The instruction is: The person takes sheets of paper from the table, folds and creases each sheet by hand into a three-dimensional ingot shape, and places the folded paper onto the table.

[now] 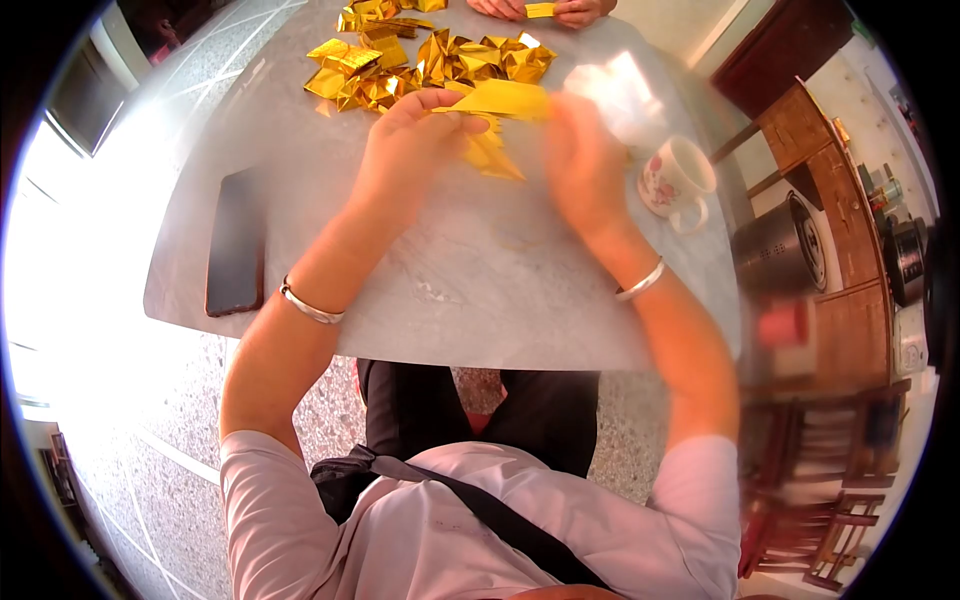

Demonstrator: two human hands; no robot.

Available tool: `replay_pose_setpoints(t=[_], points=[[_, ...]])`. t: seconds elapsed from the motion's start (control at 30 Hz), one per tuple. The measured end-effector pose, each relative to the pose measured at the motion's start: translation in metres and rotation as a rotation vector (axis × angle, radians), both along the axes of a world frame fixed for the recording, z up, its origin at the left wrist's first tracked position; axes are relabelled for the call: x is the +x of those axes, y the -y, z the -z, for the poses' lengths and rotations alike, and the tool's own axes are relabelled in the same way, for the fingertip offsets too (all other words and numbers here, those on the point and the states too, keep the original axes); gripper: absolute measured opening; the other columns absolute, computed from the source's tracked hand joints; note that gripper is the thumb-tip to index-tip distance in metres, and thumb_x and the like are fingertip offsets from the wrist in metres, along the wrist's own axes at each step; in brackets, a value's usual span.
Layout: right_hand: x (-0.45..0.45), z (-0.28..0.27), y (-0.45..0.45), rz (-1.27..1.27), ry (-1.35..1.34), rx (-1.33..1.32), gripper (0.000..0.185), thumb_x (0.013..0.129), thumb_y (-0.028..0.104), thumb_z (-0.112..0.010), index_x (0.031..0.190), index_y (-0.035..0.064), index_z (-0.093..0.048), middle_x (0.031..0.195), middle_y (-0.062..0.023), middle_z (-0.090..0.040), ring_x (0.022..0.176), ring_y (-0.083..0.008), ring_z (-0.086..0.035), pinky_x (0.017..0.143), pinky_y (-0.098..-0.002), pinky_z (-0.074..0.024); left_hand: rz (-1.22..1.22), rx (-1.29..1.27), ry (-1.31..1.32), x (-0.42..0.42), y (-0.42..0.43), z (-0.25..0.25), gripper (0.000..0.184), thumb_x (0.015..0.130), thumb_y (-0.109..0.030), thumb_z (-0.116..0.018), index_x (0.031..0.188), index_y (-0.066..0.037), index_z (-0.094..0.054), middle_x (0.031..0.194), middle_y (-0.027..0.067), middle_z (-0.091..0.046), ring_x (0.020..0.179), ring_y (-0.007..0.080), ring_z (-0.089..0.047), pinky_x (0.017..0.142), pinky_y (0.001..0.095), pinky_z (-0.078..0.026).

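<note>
My left hand (408,140) pinches the left end of a folded sheet of yellow-gold paper (507,98) above the table. My right hand (588,160) is at the sheet's right end; motion smears its fingers, so their grip on it cannot be made out. Below the sheet, between my hands, is another yellow-gold paper piece (490,158) with a jagged edge and a pointed end. Just beyond them lies a heap of folded shiny gold paper pieces (480,60).
On the grey marbled table (450,300) are a dark phone (237,245) at left, a flowered white mug (680,175) near my right forearm, and a bright whitish thing (620,95), overexposed. Across the table, another person's hands (540,10) hold a small yellow piece.
</note>
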State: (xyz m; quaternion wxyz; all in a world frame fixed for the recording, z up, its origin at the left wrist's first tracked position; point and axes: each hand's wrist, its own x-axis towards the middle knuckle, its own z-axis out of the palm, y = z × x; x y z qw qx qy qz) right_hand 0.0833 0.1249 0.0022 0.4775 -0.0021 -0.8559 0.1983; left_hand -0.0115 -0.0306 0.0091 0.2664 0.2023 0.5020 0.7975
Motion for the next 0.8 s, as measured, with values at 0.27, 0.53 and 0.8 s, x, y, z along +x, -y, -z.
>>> replay_pose_setpoints(t=[0.27, 0.53, 0.8], points=[[0.004, -0.006, 0.003, -0.101, -0.075, -0.046, 0.025, 0.081, 0.000, -0.048, 0.105, -0.0007, -0.052, 0.091, -0.0133, -0.059, 0.078, -0.0248, -0.060, 0.069, -0.0338, -0.0476, 0.173, 0.264, 0.235, -0.010, 0.002, 0.004, 0.013, 0.089, -0.015, -0.052, 0.093, -0.002, -0.055, 0.086, 0.0067, -0.058, 0.072, 0.0089, -0.053, 0.067, 0.0198, -0.046], [0.009, -0.021, 0.002, -0.788, 0.110, -1.322, 0.027, 0.086, 0.011, -0.046, 0.110, -0.0002, -0.050, 0.092, -0.0094, -0.059, 0.074, -0.0144, -0.056, 0.064, -0.0246, -0.0440, 0.232, 0.390, 0.219, -0.014, 0.004, -0.002, 0.006, 0.087, -0.008, -0.055, 0.088, -0.002, -0.055, 0.085, 0.0030, -0.056, 0.072, 0.0091, -0.053, 0.067, 0.0194, -0.046], [0.008, -0.025, -0.008, -0.709, 0.300, -1.584, 0.021, 0.086, 0.022, -0.054, 0.095, 0.0033, -0.056, 0.080, -0.0065, -0.060, 0.071, -0.0149, -0.055, 0.062, -0.0256, -0.0420, 0.308, 0.366, 0.139, -0.022, 0.005, 0.000, 0.011, 0.086, -0.005, -0.054, 0.096, -0.002, -0.056, 0.087, 0.0011, -0.055, 0.076, 0.0095, -0.051, 0.070, 0.0207, -0.044]])
